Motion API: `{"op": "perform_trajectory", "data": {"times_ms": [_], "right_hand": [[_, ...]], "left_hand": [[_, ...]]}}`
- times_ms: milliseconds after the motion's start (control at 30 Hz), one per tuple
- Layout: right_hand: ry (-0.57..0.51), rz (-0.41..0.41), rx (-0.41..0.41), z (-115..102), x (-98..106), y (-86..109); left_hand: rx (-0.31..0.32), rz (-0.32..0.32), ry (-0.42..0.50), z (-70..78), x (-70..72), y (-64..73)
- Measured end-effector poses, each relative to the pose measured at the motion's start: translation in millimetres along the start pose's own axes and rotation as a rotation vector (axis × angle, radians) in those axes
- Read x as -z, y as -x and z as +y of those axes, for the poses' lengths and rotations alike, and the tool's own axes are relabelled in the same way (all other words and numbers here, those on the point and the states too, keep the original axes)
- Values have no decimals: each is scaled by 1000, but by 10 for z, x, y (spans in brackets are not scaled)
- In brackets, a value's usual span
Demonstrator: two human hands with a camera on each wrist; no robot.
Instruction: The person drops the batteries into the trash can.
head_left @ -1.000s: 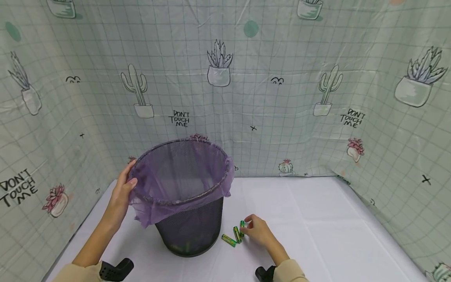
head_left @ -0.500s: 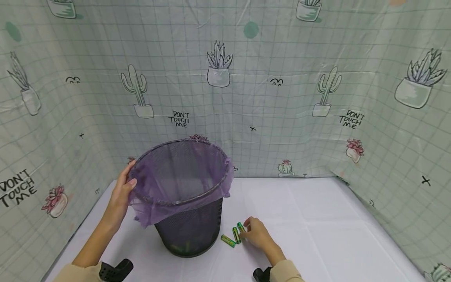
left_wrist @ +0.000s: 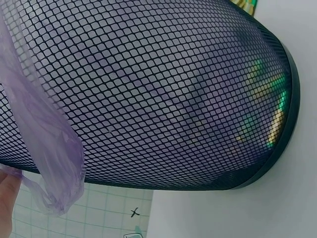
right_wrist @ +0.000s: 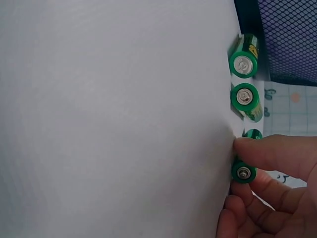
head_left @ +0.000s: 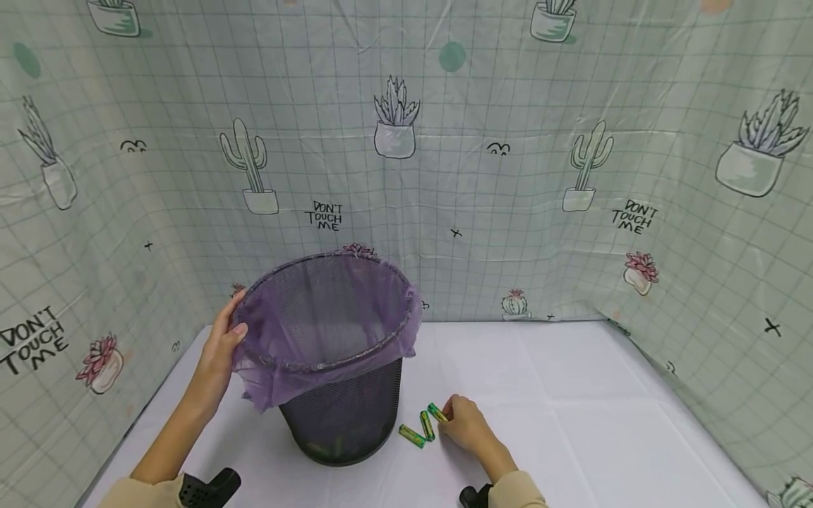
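A black mesh waste bin (head_left: 346,416) stands tilted on the table, lined with a purple plastic bag (head_left: 273,384) folded over its rim. My left hand (head_left: 219,349) grips the rim at its left side. Right of the bin's base lie two green AA batteries, one battery (head_left: 412,435) nearest the bin and another battery (head_left: 427,425) beside it. A third battery (right_wrist: 243,173) is pinched between the thumb and fingers of my right hand (head_left: 468,423), low at the tabletop. Through the mesh, in the left wrist view, several green and yellow batteries (left_wrist: 275,119) show blurred at the bottom.
The table (head_left: 571,409) wears a white cloth. A pale gridded curtain (head_left: 457,176) printed with cacti closes off the back and both sides. Black straps with camera mounts (head_left: 209,487) sit at both wrists.
The battery under my right hand has turned, its far end swinging left, and the fingers have closed in on it. My left hand and the bin stay put.
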State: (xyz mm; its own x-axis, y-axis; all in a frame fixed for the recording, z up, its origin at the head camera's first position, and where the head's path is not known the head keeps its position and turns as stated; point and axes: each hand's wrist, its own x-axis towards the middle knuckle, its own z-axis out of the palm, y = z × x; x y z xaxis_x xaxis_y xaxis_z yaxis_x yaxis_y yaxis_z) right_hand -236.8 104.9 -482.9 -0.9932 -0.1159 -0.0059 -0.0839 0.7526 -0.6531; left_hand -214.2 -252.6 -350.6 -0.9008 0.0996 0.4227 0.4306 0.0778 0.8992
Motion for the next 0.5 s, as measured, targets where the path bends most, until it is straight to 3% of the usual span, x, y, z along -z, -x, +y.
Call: {"op": "perform_trajectory", "data": {"times_ms": [333,500], "right_hand": [[33,8,14,30,-16,14],[-5,20,15,52,-13,25]], "left_hand": [[3,-3,2,1,-9,41],[-7,-2,-4,3,-24,51]]}}
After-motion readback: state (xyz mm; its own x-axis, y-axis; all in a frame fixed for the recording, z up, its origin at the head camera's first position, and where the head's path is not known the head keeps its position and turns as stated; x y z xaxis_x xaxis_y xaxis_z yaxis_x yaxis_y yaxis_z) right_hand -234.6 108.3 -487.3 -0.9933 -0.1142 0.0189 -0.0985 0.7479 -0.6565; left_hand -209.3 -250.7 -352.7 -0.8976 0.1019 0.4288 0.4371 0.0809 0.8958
